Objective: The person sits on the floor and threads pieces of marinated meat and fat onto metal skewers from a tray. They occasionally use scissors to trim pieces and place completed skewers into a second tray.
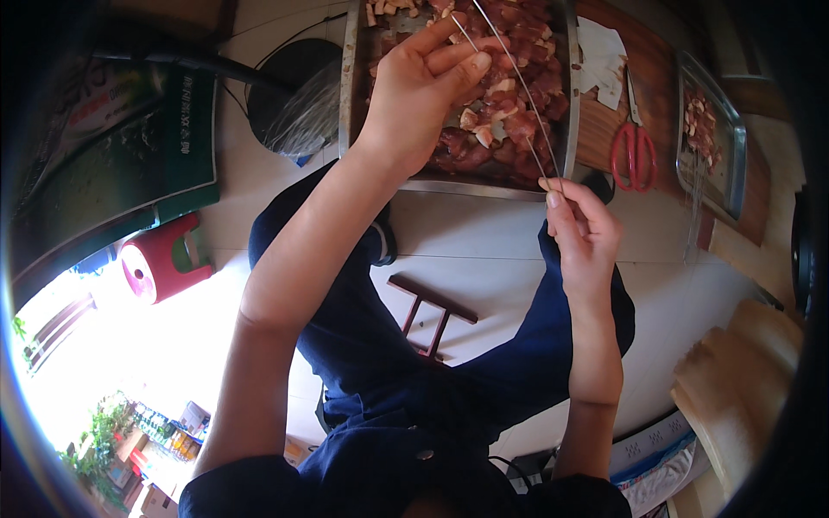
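Note:
Raw meat pieces (518, 123) fill a large metal tray (456, 188) in front of me. My left hand (431, 84) is over the tray; a thin metal skewer (465, 32) passes by its fingers, and whether they grip it I cannot tell. My right hand (583, 220), at the tray's near right corner, pinches the ends of thin metal skewers (518, 71) that slant up to the left across the meat. Pale chunks lie among the red meat below my left hand. No meat is plainly visible on the held skewers.
Right of the tray, red-handled scissors (635, 155) and white paper (602, 58) lie on a wooden board (592, 129). A smaller metal tray (738, 155) holds skewered meat (703, 129). Loose skewers (304, 110) lie at left, near a red stool (162, 262).

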The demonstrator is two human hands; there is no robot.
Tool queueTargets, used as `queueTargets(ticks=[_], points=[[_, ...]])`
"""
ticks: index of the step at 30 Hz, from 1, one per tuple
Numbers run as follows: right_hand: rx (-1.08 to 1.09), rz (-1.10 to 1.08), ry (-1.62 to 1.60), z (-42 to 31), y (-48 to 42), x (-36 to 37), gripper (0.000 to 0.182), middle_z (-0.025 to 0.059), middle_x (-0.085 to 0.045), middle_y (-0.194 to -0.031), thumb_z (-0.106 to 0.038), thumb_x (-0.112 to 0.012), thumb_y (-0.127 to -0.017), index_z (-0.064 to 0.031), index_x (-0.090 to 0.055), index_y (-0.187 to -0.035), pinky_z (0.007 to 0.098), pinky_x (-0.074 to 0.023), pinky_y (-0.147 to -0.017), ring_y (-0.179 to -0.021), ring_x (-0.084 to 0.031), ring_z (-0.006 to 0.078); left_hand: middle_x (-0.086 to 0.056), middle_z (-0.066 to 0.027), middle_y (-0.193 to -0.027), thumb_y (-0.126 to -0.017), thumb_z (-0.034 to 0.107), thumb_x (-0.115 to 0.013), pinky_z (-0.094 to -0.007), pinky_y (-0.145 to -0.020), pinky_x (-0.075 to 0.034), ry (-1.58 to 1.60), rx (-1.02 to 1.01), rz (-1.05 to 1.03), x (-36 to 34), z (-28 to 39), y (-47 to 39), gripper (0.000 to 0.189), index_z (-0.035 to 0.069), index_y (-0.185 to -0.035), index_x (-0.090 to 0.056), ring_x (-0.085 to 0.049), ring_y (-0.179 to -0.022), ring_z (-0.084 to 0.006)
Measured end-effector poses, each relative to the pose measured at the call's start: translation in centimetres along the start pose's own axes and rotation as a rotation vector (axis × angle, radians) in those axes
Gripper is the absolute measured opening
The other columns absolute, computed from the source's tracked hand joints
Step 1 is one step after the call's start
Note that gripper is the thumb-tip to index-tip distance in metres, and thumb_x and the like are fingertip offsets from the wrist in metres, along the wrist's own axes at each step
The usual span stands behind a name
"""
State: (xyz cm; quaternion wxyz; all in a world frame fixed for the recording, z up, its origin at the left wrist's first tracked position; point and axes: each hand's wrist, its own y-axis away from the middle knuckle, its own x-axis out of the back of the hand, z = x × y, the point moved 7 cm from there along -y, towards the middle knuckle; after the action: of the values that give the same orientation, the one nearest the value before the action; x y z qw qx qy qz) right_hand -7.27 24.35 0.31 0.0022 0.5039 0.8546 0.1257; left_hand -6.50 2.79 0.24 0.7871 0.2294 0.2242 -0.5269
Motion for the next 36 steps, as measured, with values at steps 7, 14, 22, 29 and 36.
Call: queueTargets(ticks=[7, 14, 22, 29, 36], points=[[0.021, 0.002, -0.040, -0.5, -0.4, -0.8, 0.017, -0.0048, -0.050, -0.068, -0.005, -0.059, -0.093, 0.0013, -0.065, -0.106, 0.0167, -0.0297, -0.050, -0.058, -0.040, 0.0008, -0.066, -0.0129, -0.104, -0.092, 0.008, -0.059, -0.0299, -0.077, -0.058, 0.016, 0.094, -0.028, -0.9, -1.2, 0.4, 0.028, -0.003, -0.117, -0.055, -0.065, -0.095, -0.0178], [-0.045, 0.008, -0.103, -0.5, -0.7, -0.9, 0.017, -0.0042, -0.051, -0.068, -0.005, -0.059, -0.092, 0.0020, -0.064, -0.107, 0.0175, -0.0313, -0.051, -0.059, -0.042, 0.0023, -0.066, -0.0109, -0.111, -0.092, 0.008, -0.059, -0.0229, -0.070, -0.054, 0.063, 0.125, -0.043, -2.2, -2.3, 1.1, 0.026, 0.001, -0.117, -0.058, -0.067, -0.094, -0.0170], [-0.025, 0.025, -0.137, -0.6, -0.6, -0.6, 0.017, -0.0031, -0.052, -0.069, -0.004, -0.059, -0.092, 0.0021, -0.064, -0.107, 0.0180, -0.0315, -0.051, -0.060, -0.042, 0.0029, -0.065, -0.0112, -0.113, -0.090, 0.006, -0.062, -0.0228, -0.071, -0.054, -0.033, 0.126, -0.055, -2.7, -2.5, 1.0, 0.027, 0.000, -0.116, -0.058, -0.065, -0.097, -0.0171], [0.031, 0.189, 0.058, -0.6, -1.2, 2.9, 0.017, -0.0010, -0.060, -0.076, -0.009, -0.061, -0.092, -0.0011, -0.067, -0.105, 0.0170, -0.0379, -0.055, -0.062, -0.048, 0.0032, -0.057, -0.0150, -0.126, -0.085, 0.007, -0.068, -0.0289, -0.095, -0.049, -0.152, 0.052, -0.104, -3.1, -2.3, 0.7, 0.046, -0.005, -0.126, -0.050, -0.060, -0.110, -0.0207], [0.579, 0.862, 1.050, -5.4, -2.6, 19.4, 0.019, 0.0118, -0.070, -0.097, -0.010, -0.061, -0.089, -0.0023, -0.069, -0.104, 0.0296, -0.0514, -0.069, -0.079, -0.066, 0.0199, -0.071, -0.0063, -0.093, -0.085, 0.015, -0.070, -0.0245, -0.075, -0.051, -1.038, -0.143, 0.142, 5.2, 4.4, -1.8, 0.022, 0.003, -0.103, -0.069, -0.066, -0.085, -0.0125]])
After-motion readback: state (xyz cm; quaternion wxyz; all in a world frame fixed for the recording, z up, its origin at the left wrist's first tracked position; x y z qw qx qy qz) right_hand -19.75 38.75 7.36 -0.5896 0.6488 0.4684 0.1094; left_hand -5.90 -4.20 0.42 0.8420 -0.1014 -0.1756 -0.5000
